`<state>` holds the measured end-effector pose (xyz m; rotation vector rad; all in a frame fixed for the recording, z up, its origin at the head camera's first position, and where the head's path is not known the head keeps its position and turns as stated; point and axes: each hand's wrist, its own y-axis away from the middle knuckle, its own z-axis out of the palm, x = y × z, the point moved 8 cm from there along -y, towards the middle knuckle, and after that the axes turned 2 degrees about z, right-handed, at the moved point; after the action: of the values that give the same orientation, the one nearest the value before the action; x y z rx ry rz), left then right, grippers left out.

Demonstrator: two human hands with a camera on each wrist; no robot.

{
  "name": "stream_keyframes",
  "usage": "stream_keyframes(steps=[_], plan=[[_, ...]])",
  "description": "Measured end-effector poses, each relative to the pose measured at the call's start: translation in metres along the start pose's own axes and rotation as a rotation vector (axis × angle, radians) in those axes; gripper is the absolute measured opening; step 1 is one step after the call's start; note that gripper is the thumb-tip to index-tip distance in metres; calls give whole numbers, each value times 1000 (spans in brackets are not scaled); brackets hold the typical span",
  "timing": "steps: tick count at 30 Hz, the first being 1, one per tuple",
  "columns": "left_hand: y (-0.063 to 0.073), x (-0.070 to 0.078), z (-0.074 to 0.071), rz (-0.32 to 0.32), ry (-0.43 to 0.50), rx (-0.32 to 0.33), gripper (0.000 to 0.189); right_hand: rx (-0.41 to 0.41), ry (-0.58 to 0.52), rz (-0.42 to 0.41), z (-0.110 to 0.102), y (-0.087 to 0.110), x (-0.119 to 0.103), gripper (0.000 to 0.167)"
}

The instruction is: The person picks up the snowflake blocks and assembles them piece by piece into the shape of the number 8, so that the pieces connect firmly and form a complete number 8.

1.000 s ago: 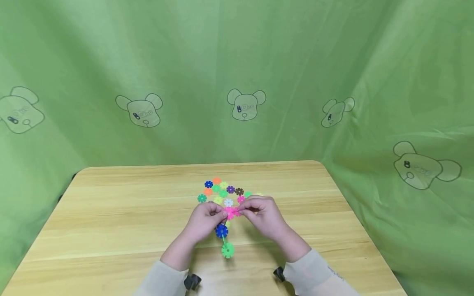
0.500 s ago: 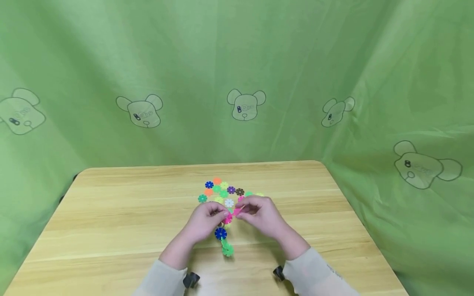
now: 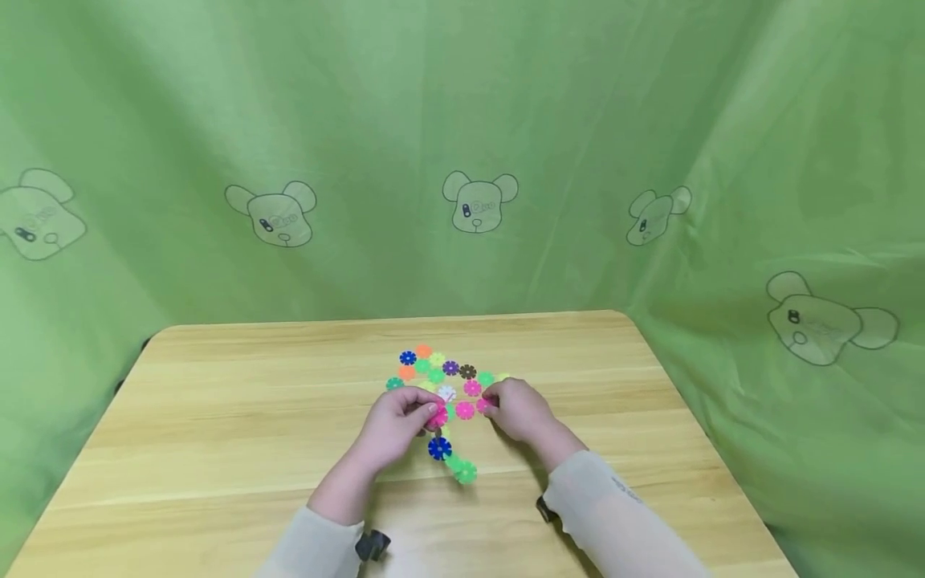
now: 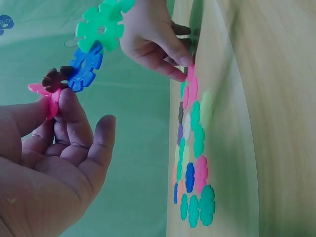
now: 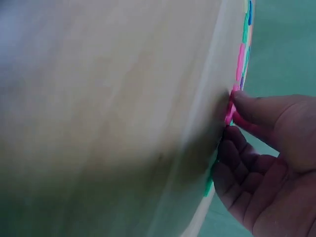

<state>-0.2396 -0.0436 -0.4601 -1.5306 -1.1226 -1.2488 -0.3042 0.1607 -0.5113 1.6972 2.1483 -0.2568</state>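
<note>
While left hand [image 3: 393,421] pinches pink end of raised chain [image 3: 439,448], right hand [image 3: 519,409] pinches pink disc [image 3: 484,405] on tabletop [image 3: 217,433]. Linked already: pink, brown, blue, green. Remaining, apparently unlinked: many loose discs [image 3: 436,375], mostly beyond hands.

Green curtain [image 3: 376,96] — bear logos [image 3: 477,205], lettering [image 3: 483,208] unreadable; sleeve print [image 3: 625,487] likewise.

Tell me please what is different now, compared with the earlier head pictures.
The right hand has moved right, away from the left hand, and now pinches the rightmost pink disc; whether it let anything go is unclear. The chain has swung its green end rightward. Unchanged: the left hand's grip on the chain's pink disc, and the purple disc and brown disc lying farther back.
</note>
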Motion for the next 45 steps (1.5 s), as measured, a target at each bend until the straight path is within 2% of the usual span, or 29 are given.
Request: stream_keyframes(steps=[4, 7, 9, 14, 18, 21, 24, 27, 36, 45], plan=[[1, -1, 1, -10, -14, -10, 15, -22, 12, 16, 2, 2, 3, 19], [2, -2, 0, -13, -27, 0, 14, -48, -63, 2, 3, 7, 3, 16], [2, -3, -1, -16, -30, 9, 13, -72, -167, -11, 4, 12, 3, 16], [4, -4, 1, -16, -43, 17, 12, -83, -515, -50, -6, 28, -4, 8], [6, 3, 0, 2, -116, 41, 11, -22, -740, -140, -29, 38, -22, 14], [7, 9, 1, 24, -213, 52, 10, 35, -826, -200, -45, 44, -35, 16], [8, 14, 4, 45, -291, 39, 10, 88, -850, -229, -54, 48, -44, 15], [9, 16, 7, 54, -320, 21, 11, 118, -841, -250, -60, 53, -51, 14], [9, 19, 9, 56, -344, 4, 11, 113, -779, -272, -58, 57, -58, 14], [10, 21, 7, 51, -293, 42, 11, 180, -796, -288, -56, 62, -63, 9]])
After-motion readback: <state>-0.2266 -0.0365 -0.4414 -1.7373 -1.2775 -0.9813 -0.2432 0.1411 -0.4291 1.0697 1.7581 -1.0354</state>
